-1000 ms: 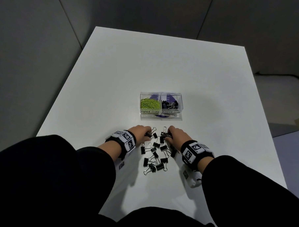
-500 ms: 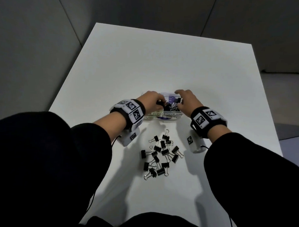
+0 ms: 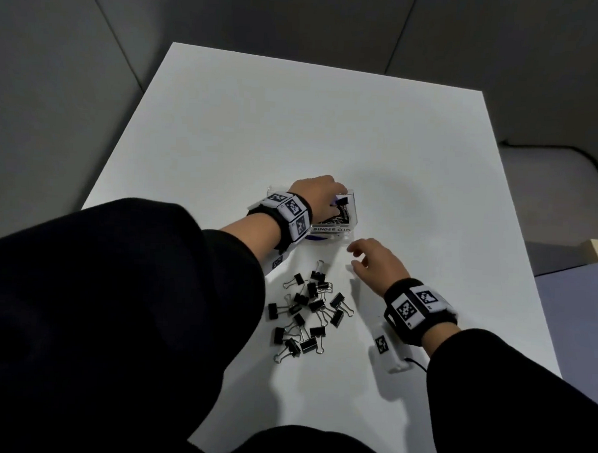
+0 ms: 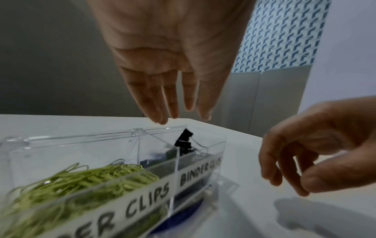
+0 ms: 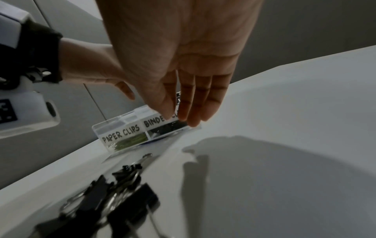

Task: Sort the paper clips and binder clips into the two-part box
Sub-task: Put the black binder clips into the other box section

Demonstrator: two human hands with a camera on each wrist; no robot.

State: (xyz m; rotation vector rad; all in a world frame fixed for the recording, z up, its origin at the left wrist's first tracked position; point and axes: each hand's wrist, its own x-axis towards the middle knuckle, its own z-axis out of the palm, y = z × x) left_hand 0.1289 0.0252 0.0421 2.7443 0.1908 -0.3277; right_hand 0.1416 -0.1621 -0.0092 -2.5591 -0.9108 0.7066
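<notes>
The clear two-part box (image 3: pixel 331 229) stands mid-table. Its left part holds green paper clips (image 4: pixel 81 180), and its right part, labelled BINDER CLIPS, holds black binder clips. My left hand (image 3: pixel 321 193) hovers over the box with straight, spread fingers (image 4: pixel 173 104). One black binder clip (image 4: pixel 184 141) is just below them, apart from the fingertips, at the top of the right part. My right hand (image 3: pixel 368 260) floats empty between the box and the pile, its fingers relaxed (image 5: pixel 189 112). A loose pile of black binder clips (image 3: pixel 304 312) lies on the table nearer me.
The white table (image 3: pixel 413 163) stretches bare behind and to the right of the box. Its right edge (image 3: pixel 528 270) drops to the floor. Black sleeves and wrist-worn cameras (image 3: pixel 389 353) hang low over the near side, close to the pile.
Both hands went from the pile up to the box. The left hand has since opened over the binder-clip part, and the right hand has drawn back toward the pile, empty.
</notes>
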